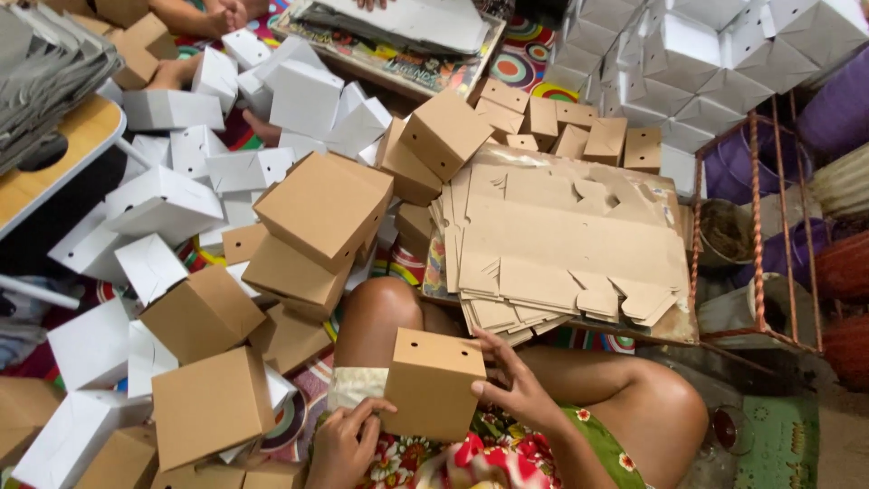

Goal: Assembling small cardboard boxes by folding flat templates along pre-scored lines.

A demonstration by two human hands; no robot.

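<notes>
1. While seated on the floor, the person holds a folded brown box [432, 383] over the lap, just below the stack of flat brown cardboard blanks [566, 249], with two small holes showing near the box's top edge.
2. Left hand [344, 444] grips the brown box's lower left corner, fingers curled onto its side.
3. Right hand [514, 385] presses the box's right edge, fingers spread, thumb on the front face.
4. Left of the blanks: a pile of finished brown boxes [312, 226] mixed with white boxes [163, 204].
5. Above and right of the blanks: stacked white boxes [715, 54] and a rusty wire rack [756, 226].
6. Top left, far from the blanks: another person's hand [222, 14] among the boxes.
</notes>
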